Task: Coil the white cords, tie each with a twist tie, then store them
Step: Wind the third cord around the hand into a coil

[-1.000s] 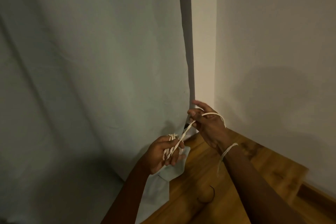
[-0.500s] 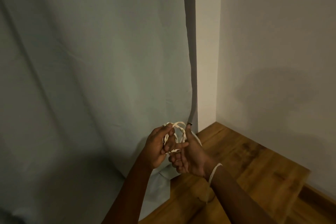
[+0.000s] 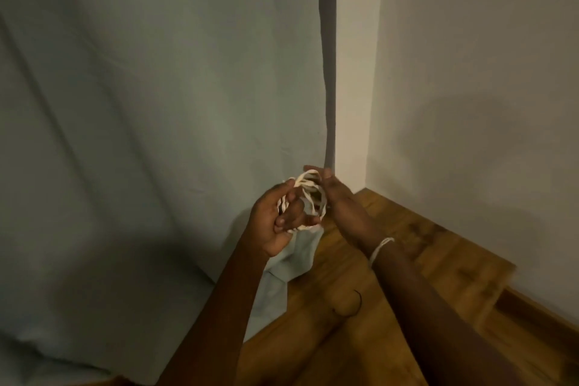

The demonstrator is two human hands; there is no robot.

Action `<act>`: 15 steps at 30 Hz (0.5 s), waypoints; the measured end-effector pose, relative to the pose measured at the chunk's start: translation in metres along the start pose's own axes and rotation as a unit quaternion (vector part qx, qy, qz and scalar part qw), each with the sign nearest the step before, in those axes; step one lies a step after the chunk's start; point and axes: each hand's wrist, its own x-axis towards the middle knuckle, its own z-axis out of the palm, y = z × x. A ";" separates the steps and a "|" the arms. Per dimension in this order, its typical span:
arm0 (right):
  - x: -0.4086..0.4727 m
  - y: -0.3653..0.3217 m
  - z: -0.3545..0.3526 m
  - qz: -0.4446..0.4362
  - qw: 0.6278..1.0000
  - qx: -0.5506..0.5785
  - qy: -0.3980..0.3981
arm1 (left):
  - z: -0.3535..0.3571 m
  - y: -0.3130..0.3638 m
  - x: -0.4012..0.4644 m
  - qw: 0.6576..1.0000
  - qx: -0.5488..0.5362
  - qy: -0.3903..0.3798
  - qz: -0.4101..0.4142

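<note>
I hold the white cord [image 3: 308, 196] as a bundle of loops between my 2 hands, above the wooden floor [image 3: 407, 260]: left hand [image 3: 273, 222] pinching the gathered turns so they cannot spring apart, right hand [image 3: 340, 200] with straight fingers steadying the coil's far side.

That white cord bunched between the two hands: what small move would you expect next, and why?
Probably one more wrap. The white cord sits in loops held by the left hand, while the right hand guides it, and a strand trails over the right wrist, so some cord looks uncoiled. No tie binds the loops yet.
</note>
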 end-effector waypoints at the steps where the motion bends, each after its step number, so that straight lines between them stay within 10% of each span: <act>1: 0.000 0.006 0.005 0.030 0.997 0.071 -0.004 | 0.004 -0.001 0.001 1.000 -0.017 0.002 0.004; 4: -0.005 0.006 0.018 0.085 0.972 0.215 0.048 | 0.003 -0.008 0.004 0.997 -0.075 0.001 0.004; 9: -0.006 0.013 0.025 0.001 0.988 0.105 0.112 | -0.002 -0.015 0.011 0.998 -0.051 0.028 0.013; 15: 0.002 0.031 0.009 -0.101 0.982 -0.025 0.157 | -0.002 -0.030 0.020 0.955 0.213 0.204 0.040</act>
